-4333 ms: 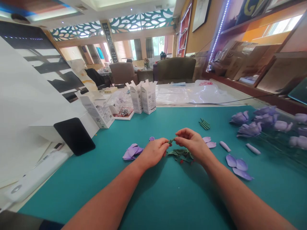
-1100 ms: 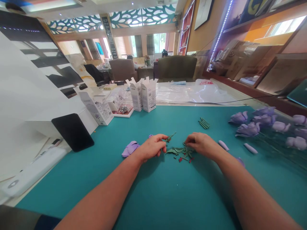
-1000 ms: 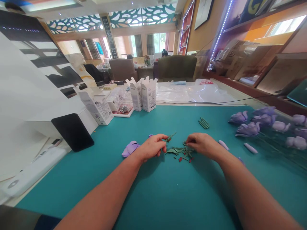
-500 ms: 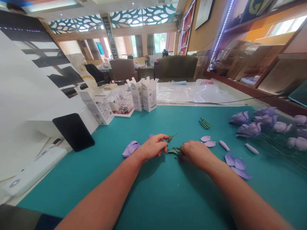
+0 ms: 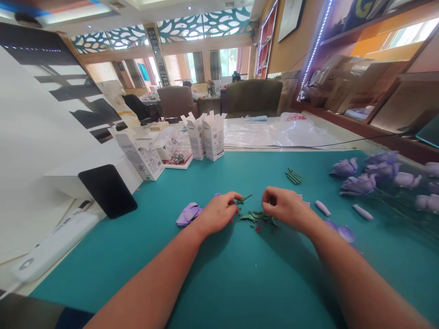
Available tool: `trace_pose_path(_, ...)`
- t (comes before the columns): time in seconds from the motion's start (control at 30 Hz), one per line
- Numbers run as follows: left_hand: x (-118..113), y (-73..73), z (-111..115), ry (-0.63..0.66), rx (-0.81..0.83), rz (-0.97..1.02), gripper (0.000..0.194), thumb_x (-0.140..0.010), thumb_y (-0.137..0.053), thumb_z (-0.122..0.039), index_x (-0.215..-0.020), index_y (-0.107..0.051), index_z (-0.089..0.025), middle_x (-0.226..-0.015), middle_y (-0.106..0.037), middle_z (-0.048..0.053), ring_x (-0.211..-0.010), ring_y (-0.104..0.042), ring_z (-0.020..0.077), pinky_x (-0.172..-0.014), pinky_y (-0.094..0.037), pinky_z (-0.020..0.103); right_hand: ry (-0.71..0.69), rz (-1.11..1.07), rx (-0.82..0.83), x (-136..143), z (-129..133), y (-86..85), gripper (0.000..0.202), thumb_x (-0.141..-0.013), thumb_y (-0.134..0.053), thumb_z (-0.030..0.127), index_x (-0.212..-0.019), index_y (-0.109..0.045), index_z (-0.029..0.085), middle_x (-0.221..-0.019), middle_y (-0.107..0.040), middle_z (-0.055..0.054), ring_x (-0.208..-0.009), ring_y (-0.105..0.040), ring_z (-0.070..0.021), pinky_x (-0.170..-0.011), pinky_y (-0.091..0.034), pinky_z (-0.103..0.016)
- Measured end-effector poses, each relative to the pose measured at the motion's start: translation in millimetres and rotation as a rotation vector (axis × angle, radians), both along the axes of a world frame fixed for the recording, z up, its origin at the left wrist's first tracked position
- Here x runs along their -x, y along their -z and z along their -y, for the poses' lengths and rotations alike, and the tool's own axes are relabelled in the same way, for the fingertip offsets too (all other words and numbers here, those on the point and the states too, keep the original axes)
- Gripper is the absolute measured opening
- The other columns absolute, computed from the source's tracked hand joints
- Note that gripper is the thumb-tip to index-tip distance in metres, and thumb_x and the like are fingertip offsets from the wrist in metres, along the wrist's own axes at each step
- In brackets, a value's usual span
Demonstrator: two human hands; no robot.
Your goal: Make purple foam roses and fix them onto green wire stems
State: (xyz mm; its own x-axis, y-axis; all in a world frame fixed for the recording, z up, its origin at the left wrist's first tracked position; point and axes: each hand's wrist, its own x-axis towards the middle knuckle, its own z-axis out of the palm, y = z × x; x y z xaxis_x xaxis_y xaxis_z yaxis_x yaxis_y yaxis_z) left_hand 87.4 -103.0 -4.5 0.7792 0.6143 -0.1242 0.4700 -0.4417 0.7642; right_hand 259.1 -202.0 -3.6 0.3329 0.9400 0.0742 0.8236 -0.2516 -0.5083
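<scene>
Near the middle of the green mat, my left hand is closed on a small green stem piece that sticks out past its fingertips. My right hand has its fingers pinched together just above a pile of green leaves; whatever is in the pinch is too small to make out. Small red pieces lie in front of the leaves. Purple petals are stacked left of my left hand. Beyond my right hand lie green sticks, and a pale purple bud is to its right.
Purple flowers on stems lie at the right. A black tablet leans on a white box at the left, near a white power strip. Open white boxes stand at the mat's back edge. Chairs and people are farther back.
My right hand has lifted off the leaves and moved slightly right and away, uncovering leaves and red pieces. My left hand stays almost in place with the green piece.
</scene>
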Motion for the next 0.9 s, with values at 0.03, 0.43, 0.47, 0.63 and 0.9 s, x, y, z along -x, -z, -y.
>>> trace_pose_path(0.03, 0, -0.2, 1, 0.003, -0.051, -0.018, 0.037, -0.076, -0.040, -0.018, -0.108, -0.059, -0.019, -0.087, -0.064, 0.003, -0.065, -0.055, 0.0130, -0.063, -0.042, 0.024, 0.037, -0.107, -0.046, -3, -1, 0.5, 0.005, -0.069, -0.051, 0.022, -0.065, -0.053, 0.021, -0.061, -0.057, 0.002, -0.057, -0.049, -0.0116, -0.051, -0.033, -0.023)
trace_pose_path(0.43, 4, -6.4, 8, 0.083, -0.239, -0.024, 0.036, -0.090, -0.035, -0.040, -0.105, -0.062, -0.023, -0.102, -0.067, 0.003, -0.090, -0.058, 0.0190, -0.075, -0.040, 0.026, 0.093, -0.936, -0.280, 2, -8, 6.0, 0.028, -0.054, -0.075, 0.037, -0.072, -0.067, 0.018, -0.063, -0.064, 0.000, -0.060, -0.061, -0.0136, -0.062, -0.050, -0.029)
trace_pose_path(0.47, 3, -6.5, 8, 0.078, -0.252, -0.041, 0.035, -0.090, -0.035, -0.039, -0.100, -0.064, -0.023, -0.096, -0.068, 0.003, -0.086, -0.058, 0.0185, -0.071, -0.039, 0.026, 0.097, -0.950, -0.275, 3, -8, 5.6, 0.028, -0.054, -0.076, 0.038, -0.071, -0.067, 0.018, -0.062, -0.064, 0.000, -0.060, -0.061, -0.0135, -0.061, -0.050, -0.028)
trace_pose_path(0.63, 1, -6.2, 10, 0.039, -0.276, -0.080, 0.031, -0.090, -0.036, -0.036, -0.086, -0.063, -0.020, -0.078, -0.064, 0.002, -0.071, -0.054, 0.0162, -0.061, -0.033, 0.025, 0.109, -1.008, -0.239, 7, -11, 7.7, 0.030, -0.054, -0.076, 0.041, -0.066, -0.063, 0.017, -0.063, -0.066, -0.001, -0.058, -0.061, -0.0127, -0.055, -0.048, -0.025)
trace_pose_path(0.9, 1, -6.9, 10, 0.026, -0.265, -0.048, 0.032, -0.090, -0.035, -0.038, -0.081, -0.060, -0.020, -0.071, -0.061, 0.000, -0.067, -0.051, 0.0150, -0.059, -0.030, 0.025, 0.082, -1.069, -0.242, 11, -13, 15.1, 0.029, -0.061, -0.073, 0.043, -0.068, -0.060, 0.018, -0.067, -0.068, -0.002, -0.063, -0.064, -0.0133, -0.055, -0.047, -0.023)
